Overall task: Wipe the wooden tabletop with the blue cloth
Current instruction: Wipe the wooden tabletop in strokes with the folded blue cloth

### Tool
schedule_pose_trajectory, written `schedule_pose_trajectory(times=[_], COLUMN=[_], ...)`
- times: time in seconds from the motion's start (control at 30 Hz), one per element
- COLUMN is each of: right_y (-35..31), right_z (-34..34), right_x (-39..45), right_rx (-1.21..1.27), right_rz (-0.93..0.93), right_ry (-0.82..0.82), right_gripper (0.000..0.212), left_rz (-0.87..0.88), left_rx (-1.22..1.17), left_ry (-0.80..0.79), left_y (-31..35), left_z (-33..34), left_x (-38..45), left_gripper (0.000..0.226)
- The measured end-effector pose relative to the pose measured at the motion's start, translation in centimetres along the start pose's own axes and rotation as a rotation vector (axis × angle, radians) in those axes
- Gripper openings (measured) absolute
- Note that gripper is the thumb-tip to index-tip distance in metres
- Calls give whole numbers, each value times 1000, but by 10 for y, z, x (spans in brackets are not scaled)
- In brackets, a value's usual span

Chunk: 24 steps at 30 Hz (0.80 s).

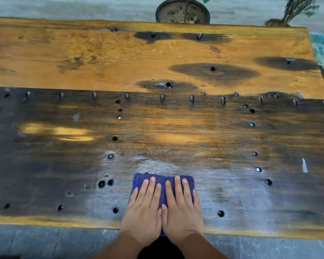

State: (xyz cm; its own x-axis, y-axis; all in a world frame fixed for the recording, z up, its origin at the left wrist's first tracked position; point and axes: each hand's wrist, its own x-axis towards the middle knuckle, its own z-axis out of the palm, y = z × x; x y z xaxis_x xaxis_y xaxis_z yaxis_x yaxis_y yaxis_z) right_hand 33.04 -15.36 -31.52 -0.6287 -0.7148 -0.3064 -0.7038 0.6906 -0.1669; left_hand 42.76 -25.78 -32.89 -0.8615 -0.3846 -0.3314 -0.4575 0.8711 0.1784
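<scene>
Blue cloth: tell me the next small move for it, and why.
Probably push the folded blue cloth forward, away from the near edge. Both hands, left hand and right hand, press flat on it, and the worn wooden tabletop just ahead looks dull and unwiped.

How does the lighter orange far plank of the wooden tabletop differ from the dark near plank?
The orange far plank looks dry and bare; the dark near plank carries the folded blue cloth under both flat hands, left hand and right hand, with a pale sheen around it. Both are wood with dark holes.
</scene>
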Motion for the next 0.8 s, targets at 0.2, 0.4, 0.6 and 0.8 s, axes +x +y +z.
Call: schedule_pose_trajectory(times=[0.2, 0.4, 0.6, 0.8], right_y=[0, -4, -57, -99], right_z=[2, 3, 6, 14], right_x=[2, -1, 3, 11], right_rx=[12, -37, 5, -26], right_rz=[-6, 22, 43, 57], right_ry=[-25, -70, -87, -65], right_gripper=[62, 65, 64, 62], left_rz=[19, 25, 5, -83], left_rx=[-31, -33, -12, -62], left_ry=[16, 25, 24, -1], left_y=[-2, -5, -53, -79], left_z=[0, -10, -15, -26], left_x=[2, -5, -25, -31], left_gripper=[64, 63, 63, 62])
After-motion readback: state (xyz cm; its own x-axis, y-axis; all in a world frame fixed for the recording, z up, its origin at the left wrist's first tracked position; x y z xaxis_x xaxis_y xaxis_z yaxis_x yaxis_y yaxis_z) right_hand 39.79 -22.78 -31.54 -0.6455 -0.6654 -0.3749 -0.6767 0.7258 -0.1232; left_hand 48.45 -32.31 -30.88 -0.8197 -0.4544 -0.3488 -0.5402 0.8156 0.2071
